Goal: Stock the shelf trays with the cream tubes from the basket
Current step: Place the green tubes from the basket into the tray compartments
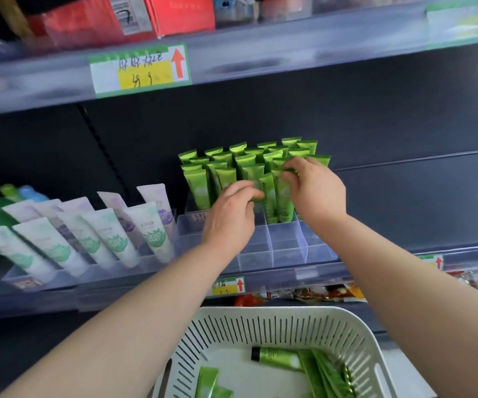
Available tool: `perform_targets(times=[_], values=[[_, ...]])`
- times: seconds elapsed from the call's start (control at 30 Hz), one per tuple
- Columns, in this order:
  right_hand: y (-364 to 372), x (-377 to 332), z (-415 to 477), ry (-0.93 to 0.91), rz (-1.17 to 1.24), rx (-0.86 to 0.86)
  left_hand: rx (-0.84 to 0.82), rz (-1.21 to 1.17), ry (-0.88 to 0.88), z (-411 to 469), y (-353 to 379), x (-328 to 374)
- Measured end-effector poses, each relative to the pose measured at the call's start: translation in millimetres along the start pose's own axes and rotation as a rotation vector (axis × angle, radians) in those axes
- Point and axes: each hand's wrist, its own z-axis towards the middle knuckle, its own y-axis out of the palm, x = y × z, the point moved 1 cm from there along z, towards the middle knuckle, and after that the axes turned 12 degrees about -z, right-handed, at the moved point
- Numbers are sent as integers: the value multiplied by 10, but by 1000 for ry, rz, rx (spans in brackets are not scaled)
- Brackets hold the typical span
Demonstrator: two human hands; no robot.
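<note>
Two hands work at a dark metal shelf (404, 196). Below and in front sits a white slotted plastic basket (289, 314), handy for refills; several loose green cream tubes (278, 359) lie flat in it. On the shelf is a clear plastic tray with square compartments (286, 248). Its back cells hold standing green tubes (246, 159), cap down and packed tight, so filling probably runs back to front. White and lilac tubes (108, 237) lean in the next tray, apart from the work. The left hand (229, 216) curls its fingers (243, 191) round the front green tube (266, 185). The right hand (315, 188) pinches the neighbouring green tube (285, 202) near its crimped top, likely to steady it. Packed neighbours crowd the slot.
</note>
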Motion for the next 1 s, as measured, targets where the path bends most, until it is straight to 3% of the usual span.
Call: perform_targets(times=[0.27,0.67,1.0], values=[[166,62,-24,60,-47,-116,-7,-28,-15,-100,-79,-87],[-27,-17,-425,-141,-73,138,-33,-35,18,-400,-54,-37],[109,109,-1451,-188,18,-1,-130,-63,23,-1264,-4,-137]])
